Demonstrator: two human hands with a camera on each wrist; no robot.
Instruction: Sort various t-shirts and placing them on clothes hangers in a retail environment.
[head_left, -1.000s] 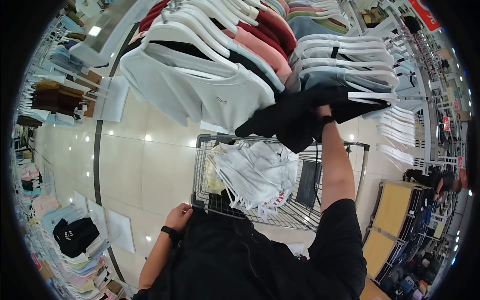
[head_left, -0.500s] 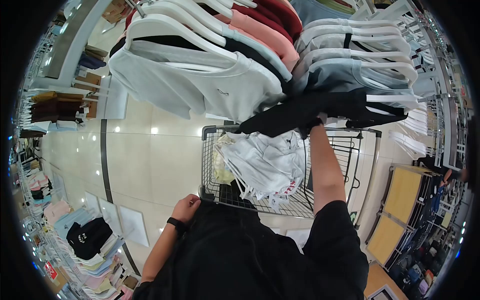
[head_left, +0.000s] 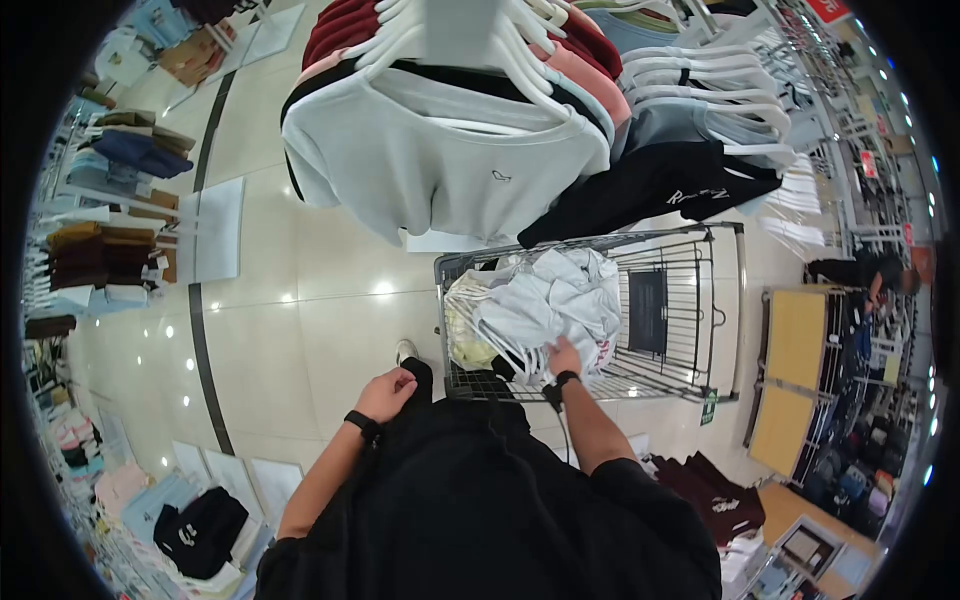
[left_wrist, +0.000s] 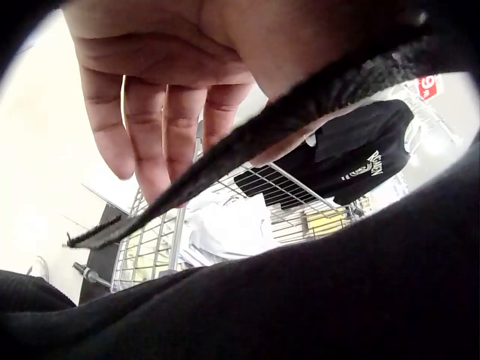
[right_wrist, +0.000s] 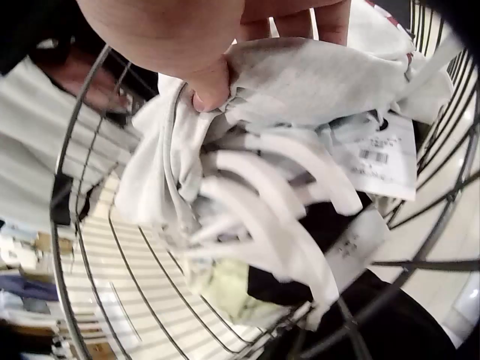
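My right hand point(head_left: 566, 360) is inside the cart, at the near edge of a pile of light grey garments point(head_left: 560, 300). In the right wrist view, the hand point(right_wrist: 217, 45) pinches grey fabric point(right_wrist: 300, 79), thumb on top; white hangers point(right_wrist: 255, 187) and paper tags point(right_wrist: 379, 157) show below. My left hand point(head_left: 387, 395) hangs beside the cart, holding nothing; the left wrist view shows its fingers point(left_wrist: 176, 124) loosely bent. A black garment with white lettering point(head_left: 690, 180) hangs on the rack beyond the cart.
The wire cart point(head_left: 690, 375) stands close in front of my body. A light sweatshirt point(head_left: 440, 150) hangs over its far left side. Tiled floor point(head_left: 310, 270) lies left, yellow panels point(head_left: 795, 340) stand right, and a person point(head_left: 880, 275) is at far right.
My right hand has let go of the black garment and come down into the cart. That garment now hangs with its lettering showing. The left hand remains low beside the cart.
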